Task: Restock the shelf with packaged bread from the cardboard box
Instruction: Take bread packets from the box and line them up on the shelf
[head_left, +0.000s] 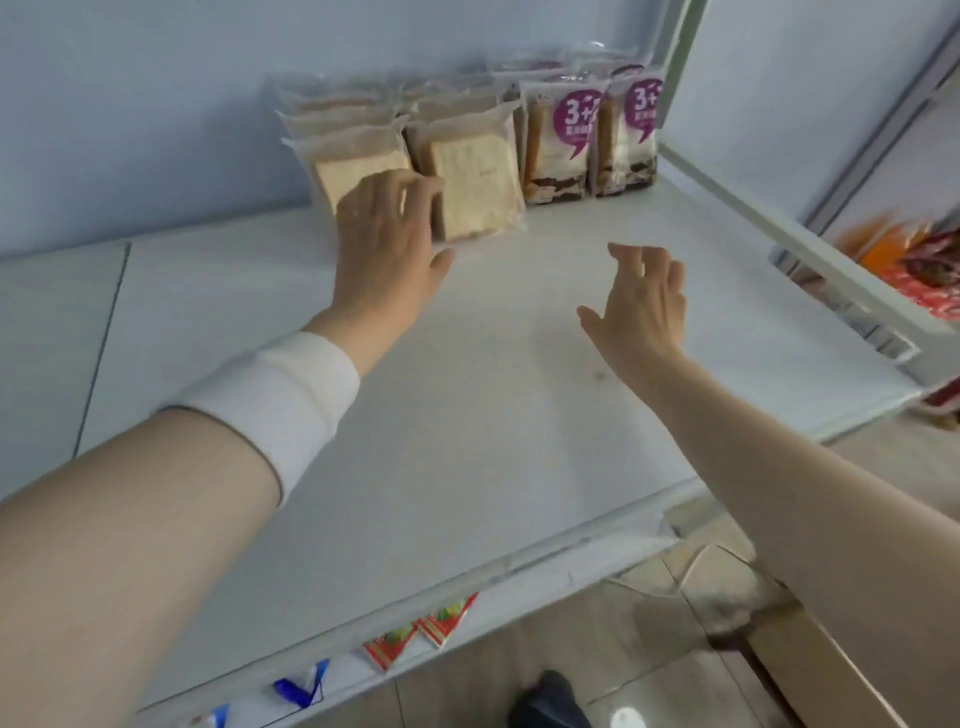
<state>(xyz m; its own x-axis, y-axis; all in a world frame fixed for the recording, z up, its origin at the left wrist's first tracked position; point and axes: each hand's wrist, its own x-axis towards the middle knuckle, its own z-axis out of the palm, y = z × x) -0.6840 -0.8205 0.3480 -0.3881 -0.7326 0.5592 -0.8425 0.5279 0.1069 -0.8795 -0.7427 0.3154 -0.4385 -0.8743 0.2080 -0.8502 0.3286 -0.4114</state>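
Squaring the front bread pack (337, 174) in the upper middle of the frame looks like the step in hand. The left hand (387, 234) lies on its face, grip apart, fingers fairly straight; a light, even push should stand it flush with its row without crushing slices. The right hand (647, 306) hovers nearby, grip apart, empty. The white shelf (467, 415) is smooth, backed by a pale wall (130, 104). The box (810, 649) shows at lower right.

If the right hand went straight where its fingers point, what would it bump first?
Probably the purple-labelled bread packs standing at the back of the shelf. The right hand is open and aimed that way, with only bare shelf between. Which of the two packs is hard to judge.
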